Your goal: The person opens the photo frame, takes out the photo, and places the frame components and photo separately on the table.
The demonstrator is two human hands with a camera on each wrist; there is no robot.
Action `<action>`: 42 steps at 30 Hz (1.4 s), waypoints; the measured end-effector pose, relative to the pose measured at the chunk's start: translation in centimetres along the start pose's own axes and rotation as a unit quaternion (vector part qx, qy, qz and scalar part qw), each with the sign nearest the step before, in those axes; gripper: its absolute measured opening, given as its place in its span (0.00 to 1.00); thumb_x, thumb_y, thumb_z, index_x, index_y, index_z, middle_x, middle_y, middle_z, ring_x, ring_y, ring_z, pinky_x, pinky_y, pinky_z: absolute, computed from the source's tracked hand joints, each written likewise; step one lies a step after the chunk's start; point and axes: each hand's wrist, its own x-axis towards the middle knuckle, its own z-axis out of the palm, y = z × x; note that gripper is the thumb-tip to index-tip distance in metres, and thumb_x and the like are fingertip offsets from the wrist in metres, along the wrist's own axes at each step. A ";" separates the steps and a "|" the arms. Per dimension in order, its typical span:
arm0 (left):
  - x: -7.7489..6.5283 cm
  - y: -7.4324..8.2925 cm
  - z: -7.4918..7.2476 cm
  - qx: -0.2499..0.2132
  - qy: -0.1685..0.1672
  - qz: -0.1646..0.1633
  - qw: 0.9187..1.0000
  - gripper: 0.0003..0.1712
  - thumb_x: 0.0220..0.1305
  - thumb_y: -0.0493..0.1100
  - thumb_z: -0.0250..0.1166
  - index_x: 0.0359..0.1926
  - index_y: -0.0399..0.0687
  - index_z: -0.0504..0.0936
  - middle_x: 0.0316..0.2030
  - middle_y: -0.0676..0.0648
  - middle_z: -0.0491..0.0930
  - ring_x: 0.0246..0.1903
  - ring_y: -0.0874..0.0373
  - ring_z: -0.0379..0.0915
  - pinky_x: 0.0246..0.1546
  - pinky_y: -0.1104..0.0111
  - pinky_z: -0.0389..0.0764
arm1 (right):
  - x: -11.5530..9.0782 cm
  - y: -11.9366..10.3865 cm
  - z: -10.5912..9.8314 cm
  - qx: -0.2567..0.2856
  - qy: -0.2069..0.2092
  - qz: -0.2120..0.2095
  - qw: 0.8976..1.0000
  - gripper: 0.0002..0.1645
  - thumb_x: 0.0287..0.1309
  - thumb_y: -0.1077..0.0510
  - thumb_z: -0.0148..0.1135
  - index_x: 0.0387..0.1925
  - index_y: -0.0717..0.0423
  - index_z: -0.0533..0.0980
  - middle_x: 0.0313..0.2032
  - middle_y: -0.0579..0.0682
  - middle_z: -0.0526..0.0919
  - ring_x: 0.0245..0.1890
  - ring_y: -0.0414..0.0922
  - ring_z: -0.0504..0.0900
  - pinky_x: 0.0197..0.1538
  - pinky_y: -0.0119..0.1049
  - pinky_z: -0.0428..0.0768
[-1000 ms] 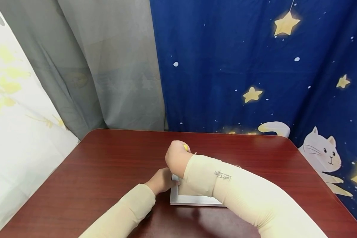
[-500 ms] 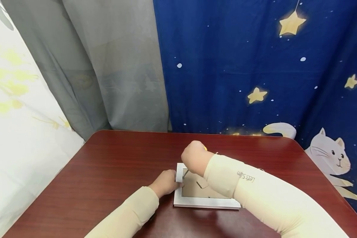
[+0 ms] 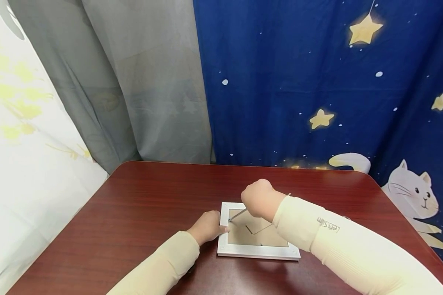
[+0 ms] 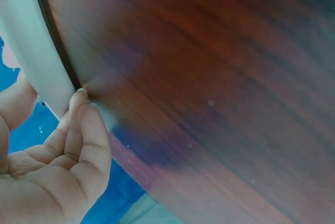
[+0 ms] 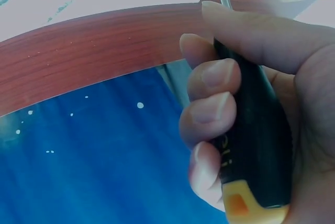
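Note:
A white picture frame (image 3: 258,252) lies back side up on the table, its brown backing board (image 3: 243,238) facing me. My left hand (image 3: 206,226) grips the frame's left side, thumb on top of the border. In the left wrist view, the fingertips of that hand (image 4: 57,166) curl at the outer edge of the white frame (image 4: 36,41). My right hand (image 3: 260,199) wraps around a screwdriver with a black and yellow handle (image 5: 259,135). Its metal shaft (image 3: 238,214) slants down to the left, the tip at the inner left border near my left thumb.
The reddish-brown wooden table (image 3: 151,192) extends around the frame. A thin dark strip (image 3: 249,229) shows on the backing board. Behind the table hang a grey curtain (image 3: 162,82) and a blue star-patterned curtain (image 3: 273,102).
My right hand has moved right, from over the frame's left side, and the screwdriver now leans lower. More of the backing board shows. My left hand keeps its grip on the frame.

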 end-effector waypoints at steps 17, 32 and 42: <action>-0.1 0.2 0.3 0.002 0.007 0.017 1.000 0.19 0.55 0.44 0.72 0.21 0.41 0.71 0.16 0.50 0.66 0.21 0.57 0.62 0.26 0.65 0.71 | -3.1 1.6 4.0 0.134 0.053 0.010 0.989 0.12 0.49 0.61 0.69 0.16 0.51 0.74 0.17 0.47 0.76 0.19 0.42 0.73 0.25 0.44 0.77; -0.4 0.1 0.3 -0.030 0.014 -0.001 0.999 0.17 0.54 0.42 0.72 0.22 0.39 0.72 0.17 0.50 0.68 0.21 0.58 0.62 0.26 0.66 0.71 | -5.7 2.6 9.7 0.288 0.105 0.095 0.947 0.12 0.51 0.60 0.66 0.20 0.50 0.71 0.17 0.44 0.70 0.21 0.44 0.68 0.26 0.42 0.70; -0.5 0.1 0.4 -0.023 0.021 0.002 1.000 0.19 0.54 0.42 0.72 0.20 0.40 0.70 0.16 0.50 0.65 0.20 0.57 0.60 0.24 0.66 0.69 | -6.8 3.2 12.5 0.341 0.116 0.124 0.924 0.10 0.53 0.57 0.70 0.24 0.52 0.75 0.18 0.44 0.72 0.21 0.43 0.68 0.28 0.40 0.69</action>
